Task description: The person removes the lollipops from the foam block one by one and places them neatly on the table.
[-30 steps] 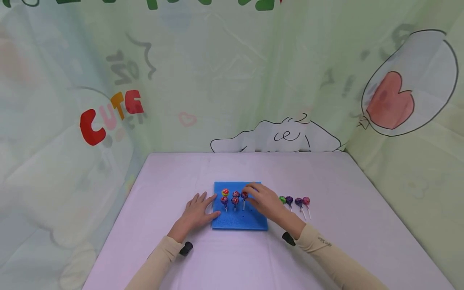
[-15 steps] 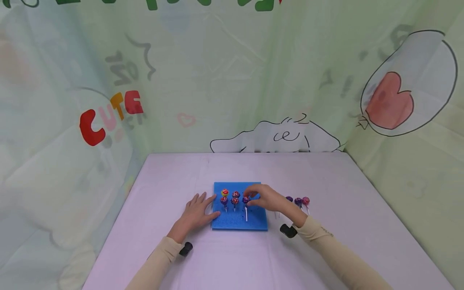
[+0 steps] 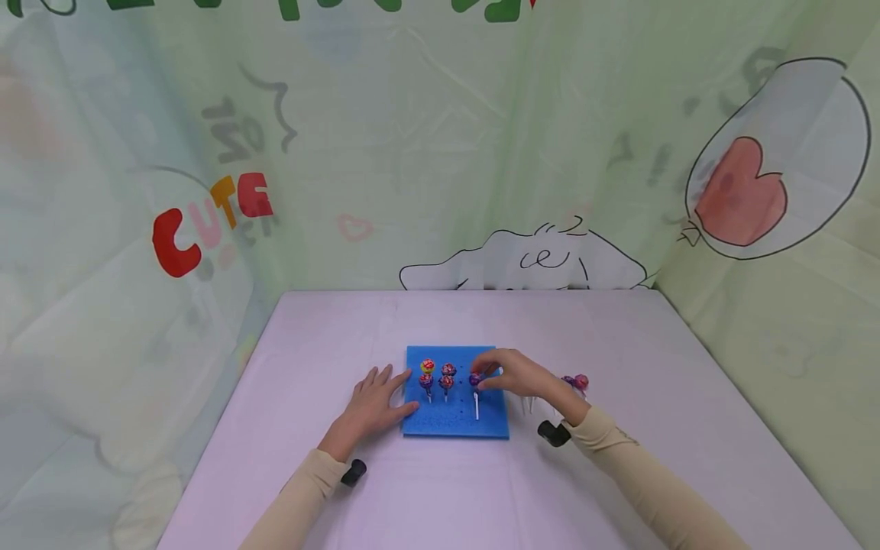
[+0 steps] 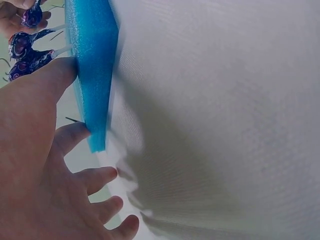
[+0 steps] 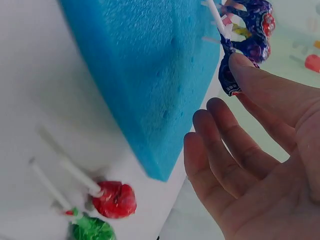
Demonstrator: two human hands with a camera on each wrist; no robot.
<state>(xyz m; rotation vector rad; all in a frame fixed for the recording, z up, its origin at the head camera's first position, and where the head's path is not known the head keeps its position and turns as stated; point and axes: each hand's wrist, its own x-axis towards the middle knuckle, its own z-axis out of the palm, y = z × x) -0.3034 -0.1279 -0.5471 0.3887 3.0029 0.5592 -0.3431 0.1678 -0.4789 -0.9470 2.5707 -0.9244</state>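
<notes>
A blue foam board (image 3: 440, 424) lies on the table with several wrapped lollipops (image 3: 447, 381) standing in its left half on white sticks. At the board's left edge rests my left hand (image 3: 374, 401), fingers spread, with thumb and index finger touching the foam in the left wrist view. My right hand (image 3: 519, 376) pinches a purple-wrapped lollipop (image 5: 229, 75) by its head between thumb and index finger, over the board's right half. Its white stick (image 3: 477, 406) points down toward the board; the other fingers are loosely bent.
On the table right of the board lie a red lollipop (image 5: 115, 199), a green lollipop (image 5: 92, 230) and a pink lollipop (image 3: 581, 381), partly hidden by the right arm in the head view. Small holes dot the foam. A printed curtain (image 3: 440, 153) hangs behind the table (image 3: 426, 496).
My right hand has moved right and a little toward me with the lollipop, away from the standing ones. Its forearm covers more of the loose lollipops. The left hand has stayed in place.
</notes>
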